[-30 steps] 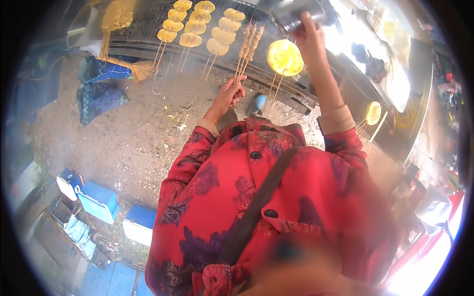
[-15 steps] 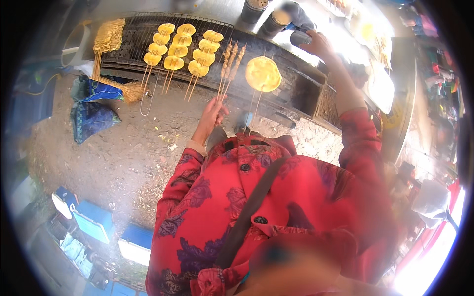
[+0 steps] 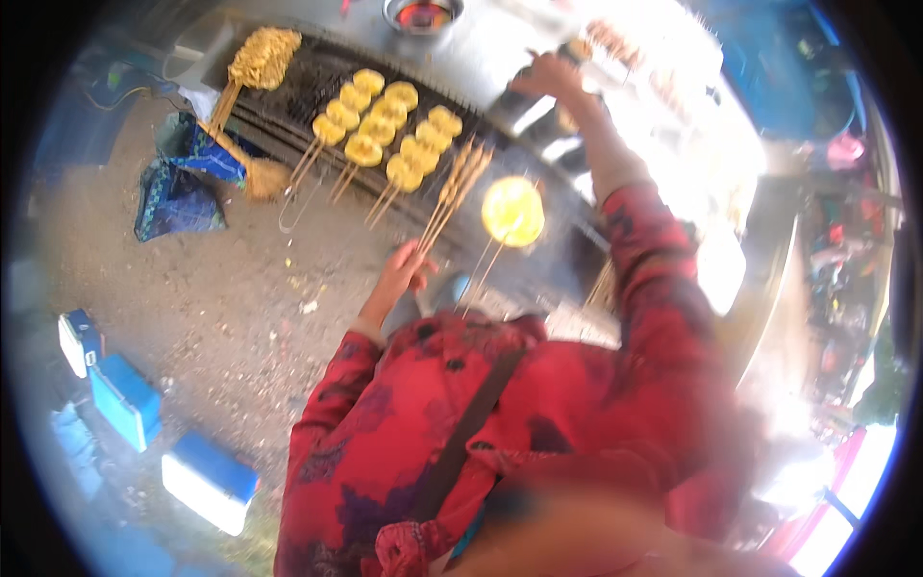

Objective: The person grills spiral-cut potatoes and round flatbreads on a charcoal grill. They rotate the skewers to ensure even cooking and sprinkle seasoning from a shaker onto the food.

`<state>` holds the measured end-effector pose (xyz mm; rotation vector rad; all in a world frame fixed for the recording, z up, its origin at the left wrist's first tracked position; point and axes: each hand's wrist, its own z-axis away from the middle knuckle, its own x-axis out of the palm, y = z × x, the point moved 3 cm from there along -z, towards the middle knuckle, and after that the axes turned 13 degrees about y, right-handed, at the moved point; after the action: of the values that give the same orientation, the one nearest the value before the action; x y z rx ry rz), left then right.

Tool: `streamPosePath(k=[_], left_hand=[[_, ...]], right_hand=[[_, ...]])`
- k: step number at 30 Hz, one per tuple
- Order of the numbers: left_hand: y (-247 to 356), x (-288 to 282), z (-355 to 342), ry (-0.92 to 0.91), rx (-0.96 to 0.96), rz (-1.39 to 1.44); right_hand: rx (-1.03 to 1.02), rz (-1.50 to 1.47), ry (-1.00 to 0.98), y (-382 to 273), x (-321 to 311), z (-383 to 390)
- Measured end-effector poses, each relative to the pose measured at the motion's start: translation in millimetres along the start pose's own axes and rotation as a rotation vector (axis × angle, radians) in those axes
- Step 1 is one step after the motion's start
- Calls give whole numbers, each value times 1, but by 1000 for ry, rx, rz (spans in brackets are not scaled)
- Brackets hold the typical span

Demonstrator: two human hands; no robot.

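My left hand (image 3: 399, 279) is closed around the sticks of several thin meat skewers (image 3: 461, 183), whose meat ends lie over the grill (image 3: 317, 91). To their right a large flat yellow round patty (image 3: 512, 212) on two sticks lies at the grill's near edge. Left of the meat are rows of smaller yellow patties (image 3: 363, 149) on paired sticks. My right arm stretches far forward, and my right hand (image 3: 556, 79) grips a dark canister (image 3: 517, 94) by its upper part; blur softens its fingers. Another canister (image 3: 569, 117) stands beside it, partly behind my wrist.
At the grill's far left lies a bundle of folded skewers (image 3: 261, 60), near a straw brush (image 3: 266, 179) and a blue bag (image 3: 183, 197). A metal bowl of red liquid (image 3: 423, 15) stands on the back counter. Blue-lidded coolers (image 3: 210, 481) sit on the ground, lower left.
The view has shifted, bringing the bowl into sight. My right hand has moved left across the canisters. My left hand keeps its hold on the meat skewers.
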<state>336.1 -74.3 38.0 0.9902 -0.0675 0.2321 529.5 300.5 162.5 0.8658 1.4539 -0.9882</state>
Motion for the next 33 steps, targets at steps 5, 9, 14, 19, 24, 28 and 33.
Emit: streamPosePath(k=[5, 9, 14, 19, 24, 28, 33], left_hand=[[5, 9, -7, 3, 60, -34], [4, 6, -5, -20, 2, -16], [-2, -6, -13, -26, 75, -77], [-10, 2, -19, -58, 76, -92], [10, 2, -3, -80, 51, -81], [11, 1, -1, -24, 65, -90], [6, -3, 3, 50, 96, -92]], right_hand=[[-44, 52, -65, 9, 17, -2], [-6, -195, 226, 26, -20, 16], [638, -1792, 414, 31, -33, 82], [407, -2166, 88, -6, -33, 141], [573, -2183, 68, -30, -19, 164], [677, -1930, 141, -39, 2, 169], [676, -1856, 214, -55, 9, 164]])
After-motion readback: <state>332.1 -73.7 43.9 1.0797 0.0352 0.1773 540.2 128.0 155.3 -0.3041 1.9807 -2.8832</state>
